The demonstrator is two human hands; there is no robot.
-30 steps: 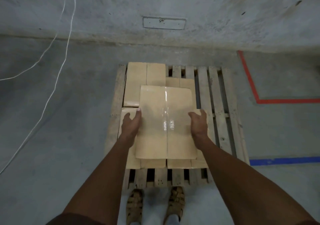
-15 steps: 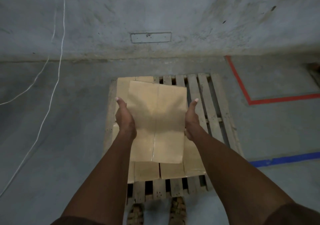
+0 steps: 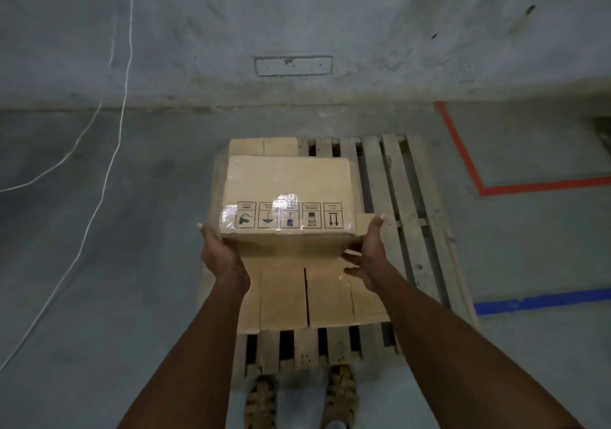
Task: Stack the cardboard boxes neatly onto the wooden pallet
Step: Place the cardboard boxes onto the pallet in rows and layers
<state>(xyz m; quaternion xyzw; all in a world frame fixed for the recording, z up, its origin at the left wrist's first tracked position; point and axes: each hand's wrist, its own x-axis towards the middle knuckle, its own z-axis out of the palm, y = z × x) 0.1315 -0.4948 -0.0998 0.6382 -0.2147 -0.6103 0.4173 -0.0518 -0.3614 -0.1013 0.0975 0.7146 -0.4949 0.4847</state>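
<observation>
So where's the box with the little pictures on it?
In the head view, the box with pictures sits mid-frame, held between both hands above the boxes on the left part of the wooden pallet.

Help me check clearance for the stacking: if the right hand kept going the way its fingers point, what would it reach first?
Probably the bare pallet slats beyond; the right hand points along the held box, though depth is unclear.
</observation>
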